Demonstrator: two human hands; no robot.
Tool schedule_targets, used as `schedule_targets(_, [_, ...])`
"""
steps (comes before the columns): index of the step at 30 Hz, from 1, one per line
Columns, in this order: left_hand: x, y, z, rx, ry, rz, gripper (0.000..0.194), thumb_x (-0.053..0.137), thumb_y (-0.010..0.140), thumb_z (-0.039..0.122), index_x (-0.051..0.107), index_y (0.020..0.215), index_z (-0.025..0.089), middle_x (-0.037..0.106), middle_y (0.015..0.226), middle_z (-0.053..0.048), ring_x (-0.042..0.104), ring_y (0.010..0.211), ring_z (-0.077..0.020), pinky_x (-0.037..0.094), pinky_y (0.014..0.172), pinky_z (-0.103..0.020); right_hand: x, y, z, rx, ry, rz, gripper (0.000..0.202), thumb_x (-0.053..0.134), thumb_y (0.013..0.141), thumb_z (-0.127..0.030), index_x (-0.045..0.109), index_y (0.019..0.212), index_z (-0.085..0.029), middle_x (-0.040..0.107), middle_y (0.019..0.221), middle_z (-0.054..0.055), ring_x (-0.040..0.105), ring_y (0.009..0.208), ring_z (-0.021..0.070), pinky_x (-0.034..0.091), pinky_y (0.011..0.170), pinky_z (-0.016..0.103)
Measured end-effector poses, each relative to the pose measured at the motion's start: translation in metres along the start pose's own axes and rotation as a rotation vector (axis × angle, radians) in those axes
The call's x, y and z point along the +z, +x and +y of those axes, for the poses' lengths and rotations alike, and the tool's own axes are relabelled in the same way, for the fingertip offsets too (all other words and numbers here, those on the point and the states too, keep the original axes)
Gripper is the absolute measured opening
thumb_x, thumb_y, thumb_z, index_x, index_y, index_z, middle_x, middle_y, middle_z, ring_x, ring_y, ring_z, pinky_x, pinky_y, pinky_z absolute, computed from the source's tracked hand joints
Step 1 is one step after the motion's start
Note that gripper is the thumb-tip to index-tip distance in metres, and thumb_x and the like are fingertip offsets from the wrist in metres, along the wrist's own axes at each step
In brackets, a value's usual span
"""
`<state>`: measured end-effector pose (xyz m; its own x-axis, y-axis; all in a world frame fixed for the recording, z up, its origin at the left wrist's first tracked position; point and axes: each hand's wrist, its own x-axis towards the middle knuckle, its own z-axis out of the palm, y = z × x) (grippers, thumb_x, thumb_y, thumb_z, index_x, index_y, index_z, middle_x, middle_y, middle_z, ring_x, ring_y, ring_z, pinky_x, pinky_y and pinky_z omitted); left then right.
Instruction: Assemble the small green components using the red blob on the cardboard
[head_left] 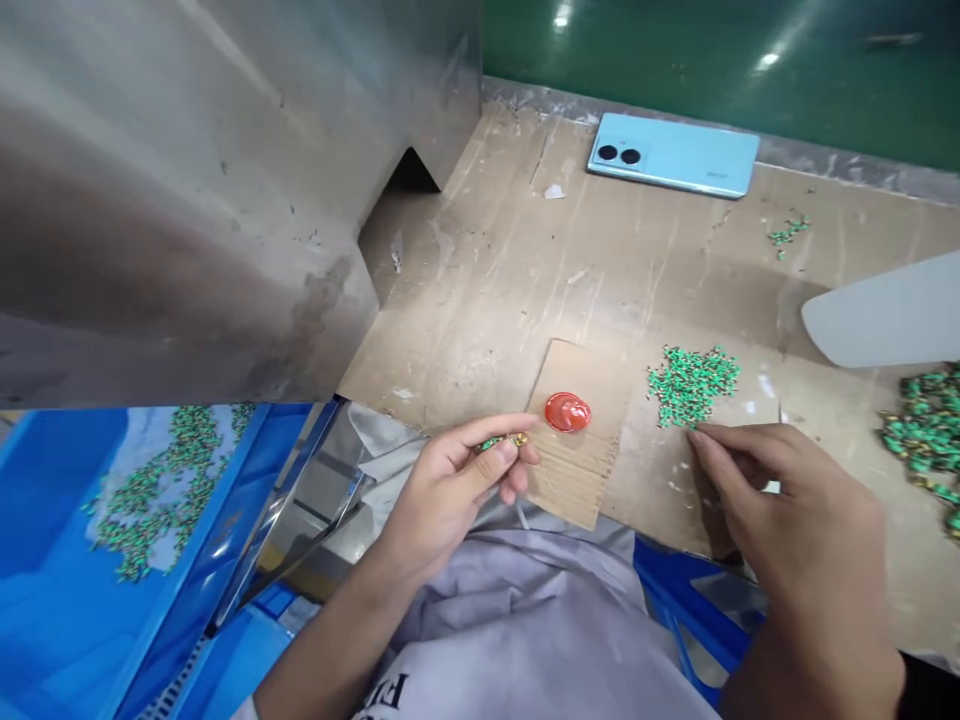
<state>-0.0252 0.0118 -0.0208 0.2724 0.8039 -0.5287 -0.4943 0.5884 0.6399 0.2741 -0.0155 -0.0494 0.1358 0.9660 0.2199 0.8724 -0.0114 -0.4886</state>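
My left hand [465, 470] is closed around a small green and gold piece [491, 441], held between thumb and fingers. Just right of it, a glossy red blob [568, 412] sits on a torn piece of cardboard [577, 470]. My right hand [780, 500] has its thumb and index finger together at the lower edge of a pile of tiny green pieces [691, 385]; whether a piece is between the fingertips is too small to tell. A heap of larger green and gold pieces [926, 425] lies at the right edge.
A light blue phone [675, 155] lies at the back of the brown table surface [510, 270]. A grey rounded object [885, 315] juts in from the right. Large metal housing [225, 200] stands at left, above a blue tray [45, 500] holding more green pieces [161, 490].
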Motion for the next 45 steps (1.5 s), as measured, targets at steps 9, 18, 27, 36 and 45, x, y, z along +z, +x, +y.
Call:
schedule_targets(9, [0.003, -0.004, -0.002, -0.052, 0.015, -0.057, 0.027, 0.093, 0.094, 0.032, 0.071, 0.098, 0.017, 0.082, 0.085, -0.005, 0.069, 0.062, -0.0111, 0.047, 0.054, -0.020, 0.000, -0.007, -0.005, 0.087, 0.104, 0.032, 0.025, 0.067, 0.109, -0.048, 0.070, 0.095, -0.026, 0.077, 0.093, 0.009, 0.072, 0.074, 0.0242, 0.057, 0.067, 0.041])
schedule_targets(18, [0.014, -0.010, -0.010, -0.120, 0.252, -0.165, 0.024, 0.089, 0.098, 0.036, 0.081, 0.106, 0.015, 0.073, 0.079, -0.001, 0.063, 0.064, -0.0087, 0.045, 0.057, -0.018, 0.017, -0.010, -0.075, -0.483, 0.575, -0.196, 0.014, 0.063, 0.114, -0.011, 0.067, 0.116, -0.024, 0.081, 0.088, 0.001, 0.077, 0.072, 0.0148, 0.064, 0.067, 0.027])
schedule_targets(27, [0.010, -0.007, -0.001, -0.183, 0.269, -0.098, 0.024, 0.101, 0.082, 0.028, 0.085, 0.093, 0.015, 0.075, 0.070, 0.001, 0.062, 0.057, -0.0071, 0.047, 0.051, -0.014, 0.031, -0.015, -0.060, -0.701, 0.469, -0.129, 0.024, 0.069, 0.105, 0.001, 0.073, 0.126, -0.009, 0.084, 0.104, 0.015, 0.075, 0.086, 0.0228, 0.063, 0.073, 0.036])
schedule_targets(36, [0.005, -0.010, -0.007, -0.084, 0.187, -0.086, 0.015, 0.095, 0.092, 0.029, 0.088, 0.092, 0.016, 0.083, 0.075, -0.004, 0.067, 0.057, -0.0075, 0.049, 0.051, -0.013, 0.030, -0.008, -0.080, -0.580, 0.585, -0.080, 0.026, 0.071, 0.102, 0.002, 0.075, 0.120, -0.016, 0.089, 0.103, 0.009, 0.086, 0.088, 0.0199, 0.070, 0.080, 0.030])
schedule_targets(45, [0.010, -0.011, -0.018, 0.016, 0.135, -0.059, 0.017, 0.092, 0.100, 0.035, 0.089, 0.104, 0.019, 0.083, 0.084, -0.004, 0.068, 0.063, -0.0075, 0.049, 0.054, -0.013, 0.029, -0.003, -0.079, -0.253, 0.673, -0.154, 0.015, 0.067, 0.109, -0.011, 0.069, 0.110, -0.026, 0.077, 0.086, -0.002, 0.071, 0.066, 0.0122, 0.057, 0.059, 0.021])
